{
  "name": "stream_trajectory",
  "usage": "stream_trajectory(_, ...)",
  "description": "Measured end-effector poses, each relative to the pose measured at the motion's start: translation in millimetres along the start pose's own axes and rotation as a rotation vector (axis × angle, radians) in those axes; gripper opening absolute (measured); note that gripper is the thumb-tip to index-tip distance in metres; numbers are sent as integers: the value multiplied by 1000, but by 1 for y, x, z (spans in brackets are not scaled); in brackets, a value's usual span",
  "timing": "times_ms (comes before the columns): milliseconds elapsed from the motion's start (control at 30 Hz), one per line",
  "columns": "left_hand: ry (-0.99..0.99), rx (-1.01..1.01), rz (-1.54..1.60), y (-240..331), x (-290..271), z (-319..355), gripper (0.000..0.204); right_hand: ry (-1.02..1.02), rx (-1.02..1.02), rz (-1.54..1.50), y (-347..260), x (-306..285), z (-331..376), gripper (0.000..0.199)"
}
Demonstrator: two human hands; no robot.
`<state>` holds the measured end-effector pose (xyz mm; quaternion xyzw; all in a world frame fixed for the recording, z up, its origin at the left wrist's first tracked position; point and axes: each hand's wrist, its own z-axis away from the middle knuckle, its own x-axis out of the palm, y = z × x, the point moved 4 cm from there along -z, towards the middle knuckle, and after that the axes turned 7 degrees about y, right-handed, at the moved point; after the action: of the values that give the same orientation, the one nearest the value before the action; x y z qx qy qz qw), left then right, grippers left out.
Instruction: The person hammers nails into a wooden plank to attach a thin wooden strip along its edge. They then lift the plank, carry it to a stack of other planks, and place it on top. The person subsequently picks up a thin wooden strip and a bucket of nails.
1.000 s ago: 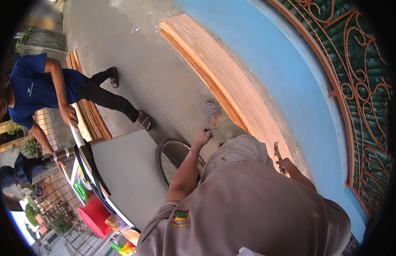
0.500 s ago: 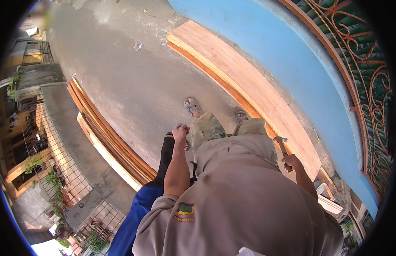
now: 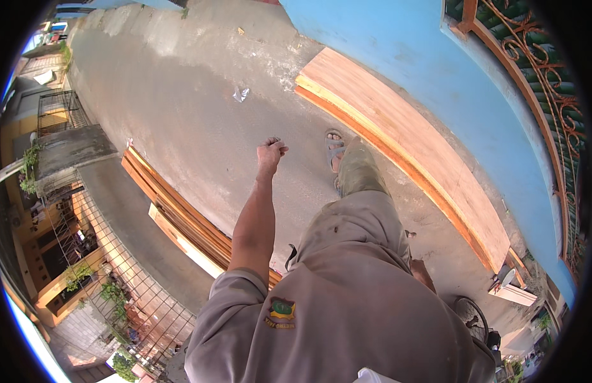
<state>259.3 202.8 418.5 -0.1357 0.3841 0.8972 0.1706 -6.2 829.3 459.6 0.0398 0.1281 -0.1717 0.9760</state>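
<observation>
My left hand (image 3: 270, 153) is stretched out ahead of me over the bare concrete ground (image 3: 200, 115), its fingers curled into a fist; something small and dark may sit at its knuckles, too small to tell. It touches nothing else. My right hand is hidden behind my body; only a bit of that arm (image 3: 424, 274) shows beside my hip. My leg in grey trousers (image 3: 360, 185) steps forward, with a sandalled foot (image 3: 334, 150) close to the long stack of light wooden boards (image 3: 404, 140).
The boards lie along a blue wall (image 3: 436, 76) under a green ornamental grille (image 3: 538, 83). A second pile of planks (image 3: 181, 210) lies to my left by a wire fence (image 3: 117, 268). A scrap of litter (image 3: 240, 94) lies ahead. A round fan (image 3: 471, 313) stands behind me on the right.
My view has swung as I walk; the person in blue and the grey table have left the picture. My left arm has swung forward, and my right hand has dropped out of sight.
</observation>
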Motion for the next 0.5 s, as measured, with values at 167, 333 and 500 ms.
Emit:
stream_trajectory(167, -91, 72, -103, 67, 1, -85, 7, 64, 207, -281, -129, 68, -16, 19)
stream_trajectory(333, -134, 27, -137, 75, -14, -219, 10, 136, -14, -168, -328, 145, -108, 18)
stream_trajectory(500, -215, -73, -103, 49, 0, -354, 12, 123, -133, -98, -513, 198, -108, 17)
